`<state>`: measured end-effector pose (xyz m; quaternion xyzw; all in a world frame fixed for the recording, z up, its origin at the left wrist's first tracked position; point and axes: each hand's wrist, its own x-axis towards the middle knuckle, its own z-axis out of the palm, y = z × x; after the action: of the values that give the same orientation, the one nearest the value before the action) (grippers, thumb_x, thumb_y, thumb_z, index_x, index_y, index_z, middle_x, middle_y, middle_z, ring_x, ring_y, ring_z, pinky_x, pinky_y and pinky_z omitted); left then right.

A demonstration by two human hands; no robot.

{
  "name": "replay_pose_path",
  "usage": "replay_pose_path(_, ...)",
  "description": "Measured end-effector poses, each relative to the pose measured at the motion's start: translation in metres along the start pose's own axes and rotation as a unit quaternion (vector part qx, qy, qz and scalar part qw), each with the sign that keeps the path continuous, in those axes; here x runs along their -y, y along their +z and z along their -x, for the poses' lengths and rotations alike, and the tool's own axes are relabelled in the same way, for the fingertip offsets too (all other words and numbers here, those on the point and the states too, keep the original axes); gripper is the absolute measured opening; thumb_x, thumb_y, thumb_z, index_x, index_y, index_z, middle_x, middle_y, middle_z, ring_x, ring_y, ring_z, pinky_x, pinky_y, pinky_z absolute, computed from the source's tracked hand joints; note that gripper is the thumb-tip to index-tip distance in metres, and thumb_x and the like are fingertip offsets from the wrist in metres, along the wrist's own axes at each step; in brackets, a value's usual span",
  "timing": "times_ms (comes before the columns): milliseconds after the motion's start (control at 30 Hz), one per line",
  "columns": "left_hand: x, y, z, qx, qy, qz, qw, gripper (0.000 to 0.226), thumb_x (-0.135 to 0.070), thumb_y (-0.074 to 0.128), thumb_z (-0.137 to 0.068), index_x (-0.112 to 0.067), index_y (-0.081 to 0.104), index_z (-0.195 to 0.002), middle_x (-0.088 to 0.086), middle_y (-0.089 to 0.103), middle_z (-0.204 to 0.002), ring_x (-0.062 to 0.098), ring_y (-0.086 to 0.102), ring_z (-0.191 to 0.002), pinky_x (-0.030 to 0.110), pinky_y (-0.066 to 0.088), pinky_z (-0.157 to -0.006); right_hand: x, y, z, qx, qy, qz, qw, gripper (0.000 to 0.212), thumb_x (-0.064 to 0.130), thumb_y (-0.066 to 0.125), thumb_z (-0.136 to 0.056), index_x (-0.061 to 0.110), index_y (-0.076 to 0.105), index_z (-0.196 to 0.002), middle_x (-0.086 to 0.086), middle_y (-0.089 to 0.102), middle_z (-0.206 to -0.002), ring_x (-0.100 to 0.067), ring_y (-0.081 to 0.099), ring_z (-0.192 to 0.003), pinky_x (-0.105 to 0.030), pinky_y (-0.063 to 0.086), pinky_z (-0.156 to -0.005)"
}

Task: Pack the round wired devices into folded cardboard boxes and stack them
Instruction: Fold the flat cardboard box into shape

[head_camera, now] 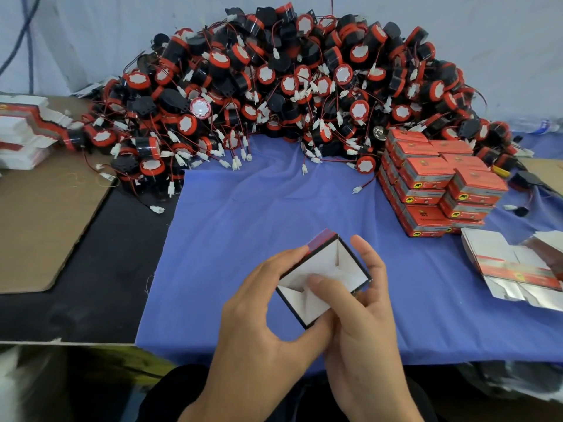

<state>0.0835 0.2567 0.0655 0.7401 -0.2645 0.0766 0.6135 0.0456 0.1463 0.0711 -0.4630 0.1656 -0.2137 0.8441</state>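
Open box (323, 278) held at lower centre, mouth facing up.
Left hand (259, 318) and right hand (365, 324) grasp it with curled fingers (367, 254); the device pile (274, 86) lies straight up-frame, about equally near both.

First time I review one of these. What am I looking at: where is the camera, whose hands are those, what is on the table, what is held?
No machine here: a person works with bare hands, and the one picture comes from a camera worn on their head, looking forward and down. The left hand and the right hand together hold an open cardboard box, white and empty inside, the right thumb pressing into it. Below is a blue cloth. Behind lies a big heap of round black-and-red wired devices. At right stands a stack of closed red boxes, with flat unfolded boxes beside it.
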Motion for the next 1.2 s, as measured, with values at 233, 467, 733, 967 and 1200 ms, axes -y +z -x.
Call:
replay_pose_path(233,0.001,-0.007,-0.005,0.078,-0.086,0.114,0.987,0.057,-0.050,0.085,-0.075,-0.044,0.060,-0.126,-0.014,0.071,-0.121,0.010,0.069,-0.112,0.021,0.057,-0.085,0.010,-0.016,-0.003,0.136,0.020,-0.017,0.990,0.080,0.008,0.081,-0.066,0.046,0.062,-0.133,-0.013,0.073,-0.103,-0.024,0.071,-0.095,-0.031,0.059,-0.079)
replay_pose_path(467,0.020,-0.021,-0.012,0.137,-0.110,0.026,0.984,0.081,-0.041,0.087,-0.067,-0.055,0.042,-0.133,-0.024,0.067,-0.121,0.000,0.063,-0.117,0.024,0.053,-0.093,0.020,-0.021,0.001,0.227,-0.101,0.309,0.918,0.095,0.006,0.077,-0.085,0.062,0.032,-0.147,0.006,0.073,-0.121,-0.014,0.071,-0.108,-0.018,0.051,-0.094)
replay_pose_path(733,0.047,-0.008,-0.018,0.006,-0.222,0.207,0.953,0.073,-0.014,0.085,-0.058,-0.039,0.055,-0.120,-0.001,0.073,-0.112,0.018,0.074,-0.097,0.026,0.060,-0.081,0.000,-0.023,-0.006,0.006,-0.246,0.340,0.907,0.065,0.031,0.083,-0.085,0.038,0.051,-0.142,0.014,0.060,-0.138,-0.009,0.055,-0.133,-0.028,0.046,-0.109)
replay_pose_path(967,0.100,0.012,-0.020,0.154,-0.161,-0.224,0.949,0.082,-0.061,0.075,-0.082,-0.044,0.035,-0.152,-0.002,0.011,-0.171,0.018,-0.001,-0.159,0.050,0.020,-0.126,-0.056,-0.050,-0.040,0.004,-0.150,0.354,0.923,0.044,-0.004,0.068,-0.093,0.022,0.065,-0.128,0.006,0.070,-0.127,-0.013,0.065,-0.121,-0.039,0.053,-0.104)
replay_pose_path(1200,0.128,0.016,-0.014,0.229,-0.159,-0.396,0.875,0.123,-0.097,0.005,-0.066,-0.024,0.003,-0.165,-0.003,-0.006,-0.172,0.011,-0.025,-0.152,0.035,-0.019,-0.122,-0.080,-0.065,-0.040,0.002,-0.092,0.310,0.946,0.044,0.000,0.070,-0.093,0.032,0.064,-0.123,0.007,0.072,-0.122,-0.014,0.069,-0.117,-0.033,0.057,-0.097)
